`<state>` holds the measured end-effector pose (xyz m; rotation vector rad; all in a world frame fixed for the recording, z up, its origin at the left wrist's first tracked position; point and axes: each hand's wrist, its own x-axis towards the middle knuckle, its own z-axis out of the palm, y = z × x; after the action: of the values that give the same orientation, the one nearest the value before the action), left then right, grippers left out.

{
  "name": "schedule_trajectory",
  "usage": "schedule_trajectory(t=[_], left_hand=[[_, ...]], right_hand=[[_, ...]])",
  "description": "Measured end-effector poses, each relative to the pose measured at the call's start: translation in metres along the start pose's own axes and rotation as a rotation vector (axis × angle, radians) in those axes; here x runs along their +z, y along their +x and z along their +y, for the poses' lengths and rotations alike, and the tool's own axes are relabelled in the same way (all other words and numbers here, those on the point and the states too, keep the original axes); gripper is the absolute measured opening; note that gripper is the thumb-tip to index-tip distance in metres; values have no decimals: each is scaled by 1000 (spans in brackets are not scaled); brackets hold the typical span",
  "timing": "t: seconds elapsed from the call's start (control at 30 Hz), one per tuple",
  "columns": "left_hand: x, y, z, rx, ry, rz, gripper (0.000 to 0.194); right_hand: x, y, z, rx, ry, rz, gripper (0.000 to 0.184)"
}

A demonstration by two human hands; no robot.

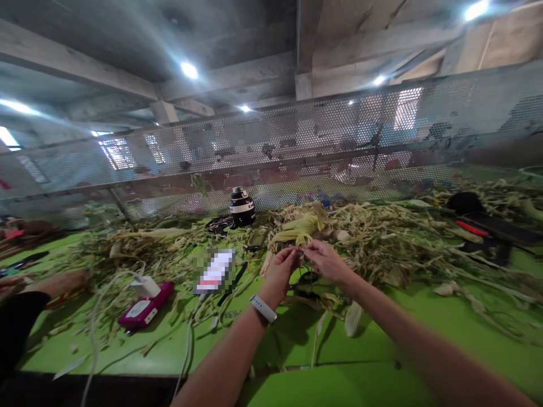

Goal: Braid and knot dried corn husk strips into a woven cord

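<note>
My left hand (280,270) and my right hand (324,259) meet above a green table (365,345), fingertips pinched together on a small piece of dried leaf or fibre (302,252) that is too small to make out clearly. A pale band sits on my left wrist (263,308). Just beyond my hands lies a heap of dried husks and leaf strips (339,232), with a yellow-green bundle (303,223) on top. A dark looped thing, perhaps scissors (303,282), lies on the table under my hands.
A phone (215,270), a magenta power bank (145,307) with a white charger (146,285) and cables lie at left. A black jar (242,207) stands by the perforated metal screen (297,141). Another person's arm (51,282) rests at far left. Dark tools (487,229) lie at right.
</note>
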<state>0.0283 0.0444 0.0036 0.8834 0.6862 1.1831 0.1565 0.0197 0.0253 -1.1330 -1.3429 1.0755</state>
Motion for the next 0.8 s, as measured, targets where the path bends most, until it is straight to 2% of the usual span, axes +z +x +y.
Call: schedule_trajectory(t=[0.17,0.3,0.37,0.47,0.63,0.73,0.8], left_hand=[[1,-6,2,211,212,-83,47],[0,-8,2,364,469,-139,30],[1,-9,4,397,560,-146,22],[3,-12,8,333,583,-173,22],[1,-11,14,140,487,-242,37],[0,-9,14,122,475,-224,40],[2,-9,14,147,462,-188,40]], right_hand=[[-2,-3,-10,59,189,77,30],[-1,-7,-13,35,174,52,28],[0,-8,-15,16,163,39,27],[-2,-9,-18,21,165,16,27],[-8,-12,-26,40,139,-68,27],[-9,-12,-28,33,153,-78,29],[-11,-11,-29,4,211,-33,30]])
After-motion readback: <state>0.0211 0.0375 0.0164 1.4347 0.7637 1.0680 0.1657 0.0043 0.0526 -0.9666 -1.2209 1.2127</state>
